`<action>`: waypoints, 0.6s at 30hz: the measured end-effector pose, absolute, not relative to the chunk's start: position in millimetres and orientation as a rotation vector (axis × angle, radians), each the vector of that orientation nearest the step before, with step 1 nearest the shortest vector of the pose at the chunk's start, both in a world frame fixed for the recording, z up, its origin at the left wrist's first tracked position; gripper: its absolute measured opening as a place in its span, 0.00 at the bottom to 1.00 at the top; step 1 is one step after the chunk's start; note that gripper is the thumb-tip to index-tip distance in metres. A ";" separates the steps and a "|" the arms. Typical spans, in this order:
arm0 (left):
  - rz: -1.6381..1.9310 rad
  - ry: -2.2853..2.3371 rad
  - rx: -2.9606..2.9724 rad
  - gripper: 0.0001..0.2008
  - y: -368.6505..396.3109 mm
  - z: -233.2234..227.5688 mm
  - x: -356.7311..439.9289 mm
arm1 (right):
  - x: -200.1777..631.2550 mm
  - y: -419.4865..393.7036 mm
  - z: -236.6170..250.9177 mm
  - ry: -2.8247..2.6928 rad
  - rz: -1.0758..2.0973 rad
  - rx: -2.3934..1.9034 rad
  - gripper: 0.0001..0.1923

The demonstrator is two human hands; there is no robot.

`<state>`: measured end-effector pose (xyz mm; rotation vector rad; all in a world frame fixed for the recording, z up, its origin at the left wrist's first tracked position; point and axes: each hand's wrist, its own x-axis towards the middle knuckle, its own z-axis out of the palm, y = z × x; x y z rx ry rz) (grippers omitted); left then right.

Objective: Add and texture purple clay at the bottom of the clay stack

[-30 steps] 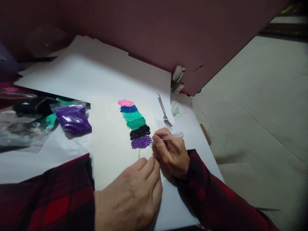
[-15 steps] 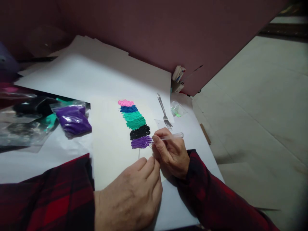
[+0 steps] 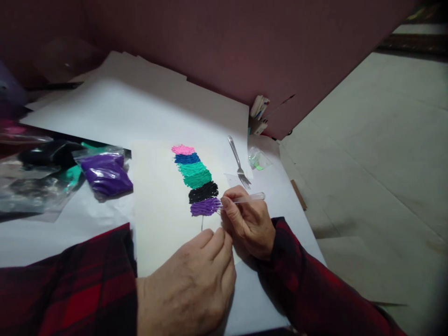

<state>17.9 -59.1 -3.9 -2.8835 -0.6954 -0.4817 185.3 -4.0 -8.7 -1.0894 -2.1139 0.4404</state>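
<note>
A clear plastic fork [image 3: 250, 198] is pinched in my right hand [image 3: 250, 224], its thin tines touching the right edge of a textured purple clay band [image 3: 205, 206]. That band is the lowest in a column on the cream sheet [image 3: 157, 196]; above it come black clay [image 3: 203, 192], green clay [image 3: 197, 174], blue clay [image 3: 187, 158] and pink clay [image 3: 183, 150]. A thin drawn line [image 3: 202, 223] runs down from the purple. My left hand [image 3: 192, 280] rests on the sheet's lower part, fingers curled together; anything under its fingertips is hidden.
A metal fork [image 3: 239, 163] lies beyond my right hand, beside a small clear bag [image 3: 258, 158] with a green bit. Bagged purple clay [image 3: 107, 173] and other bags sit at left. Large white sheets [image 3: 150, 93] lie toward the wall [image 3: 217, 42]. The table's right edge drops to a tiled floor.
The plastic fork's handle end has shifted very slightly left. Otherwise both hands and the clay bands look the same.
</note>
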 end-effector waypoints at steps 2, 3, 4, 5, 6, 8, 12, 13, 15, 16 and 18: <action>-0.479 -0.701 -2.879 0.16 -59.3 -4.6 18.1 | 185.4 -4.1 -8.8 -2.130 0.448 -1.104 0.07; -0.480 -0.700 -2.876 0.16 -59.4 -4.9 18.2 | 185.5 -4.1 -8.9 -2.136 0.450 -1.108 0.07; -0.481 -0.700 -2.876 0.16 -59.5 -5.1 18.3 | 185.5 -4.1 -8.9 -2.140 0.450 -1.109 0.07; -0.482 -0.702 -2.876 0.16 -59.6 -5.2 18.5 | 185.5 -4.2 -8.7 -2.141 0.447 -1.108 0.07; -0.485 -0.704 -2.876 0.16 -59.7 -5.3 18.6 | 185.4 -4.2 -8.4 -2.140 0.441 -1.105 0.07; -0.491 -0.703 -2.881 0.16 -60.0 -5.3 18.8 | 185.1 -4.4 -7.5 -2.128 0.425 -1.091 0.07; -0.503 -0.700 -2.874 0.14 -60.2 -5.0 18.5 | 183.8 -5.3 -6.0 -2.065 0.377 -1.050 0.07; -0.509 -0.702 -2.868 0.14 -60.1 -5.0 18.4 | 183.4 -5.5 -6.0 -2.043 0.364 -1.040 0.07; -0.530 -0.696 -2.857 0.15 -59.7 -5.1 18.0 | 182.6 -6.1 -6.7 -2.001 0.349 -1.027 0.07; -0.533 -0.689 -2.853 0.16 -59.5 -5.2 17.9 | 182.2 -6.3 -7.2 -1.983 0.346 -1.026 0.07; -0.526 -0.670 -2.856 0.16 -59.1 -5.6 17.6 | 181.7 -6.7 -8.2 -1.952 0.347 -1.036 0.06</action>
